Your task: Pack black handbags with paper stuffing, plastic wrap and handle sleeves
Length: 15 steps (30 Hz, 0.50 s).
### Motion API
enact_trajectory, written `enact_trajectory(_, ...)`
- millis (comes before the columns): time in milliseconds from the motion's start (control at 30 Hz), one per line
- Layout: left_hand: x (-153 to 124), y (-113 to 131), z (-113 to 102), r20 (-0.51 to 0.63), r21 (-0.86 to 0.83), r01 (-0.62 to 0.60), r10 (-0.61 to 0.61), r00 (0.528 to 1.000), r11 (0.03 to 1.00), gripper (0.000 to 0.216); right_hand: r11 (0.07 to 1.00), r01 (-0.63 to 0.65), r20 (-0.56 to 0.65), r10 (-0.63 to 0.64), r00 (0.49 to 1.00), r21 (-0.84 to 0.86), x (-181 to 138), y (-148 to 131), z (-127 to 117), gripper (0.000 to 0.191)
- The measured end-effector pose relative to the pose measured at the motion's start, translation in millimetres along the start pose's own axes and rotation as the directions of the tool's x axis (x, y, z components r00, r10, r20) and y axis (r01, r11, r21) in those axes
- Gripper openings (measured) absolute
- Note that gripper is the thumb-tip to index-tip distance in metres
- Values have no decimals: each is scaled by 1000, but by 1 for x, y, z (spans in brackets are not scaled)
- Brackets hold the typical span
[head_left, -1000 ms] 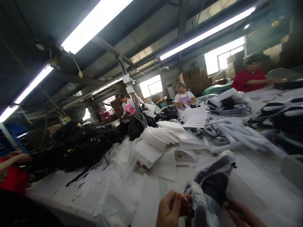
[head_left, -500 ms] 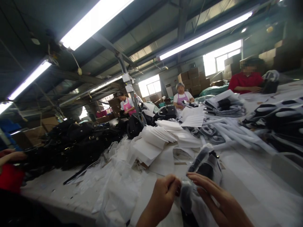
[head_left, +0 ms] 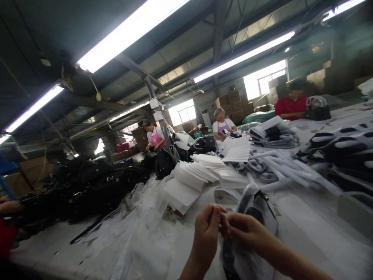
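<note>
My left hand [head_left: 206,229] is closed, its thumb and fingers pinched at the front of the table. Right against it, my right hand [head_left: 246,229] is closed too, and the fingertips of both meet. Whatever lies between the fingertips is too small and hidden to make out. Just beyond and under my hands lies a black bag [head_left: 260,206], partly covered in translucent white wrapping [head_left: 247,194]. My hands and forearm hide part of it.
White foam sheets [head_left: 186,186] are heaped ahead, with thin crumpled wrapping [head_left: 142,237] to the left. Black bags [head_left: 96,182] pile up at left. White-wrapped strips [head_left: 288,167] and dark pieces [head_left: 344,146] lie right. Several co-workers are around the table; one's hand [head_left: 10,207] shows at far left.
My right hand has gone from stretched fingers over the wrapped bag to a pinch against my left fingertips. My left hand has risen slightly and stays closed. The view has shifted a little.
</note>
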<state>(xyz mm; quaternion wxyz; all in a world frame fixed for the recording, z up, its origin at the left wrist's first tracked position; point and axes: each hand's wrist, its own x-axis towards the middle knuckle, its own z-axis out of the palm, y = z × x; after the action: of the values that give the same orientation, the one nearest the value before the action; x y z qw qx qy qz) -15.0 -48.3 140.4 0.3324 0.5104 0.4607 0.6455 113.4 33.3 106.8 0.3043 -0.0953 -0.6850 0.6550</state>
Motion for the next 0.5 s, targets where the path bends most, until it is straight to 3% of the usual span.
enact_trajectory(100, -1, -19, 7, -238, -212, 25, -76, 968, 977, 45, 995, -59, -134, 70, 988, 82, 1, 5, -2, 42)
enact_trajectory(200, -4, -35, 9, -341, -182, 87, -146, 929, 979, 60, 979, -95, -256, 139, 957, 178, -4, 1, -2, 45)
enact_trajectory(333, -6, -29, 11, -303, -154, 135, -177, 937, 979, 81, 980, -67, -346, 130, 929, 190, -16, -16, 0, 38)
enact_trajectory(500, -7, -11, 19, -149, -81, 77, -88, 985, 994, 96, 978, 28, -470, 75, 879, 208, -21, -32, -7, 38)
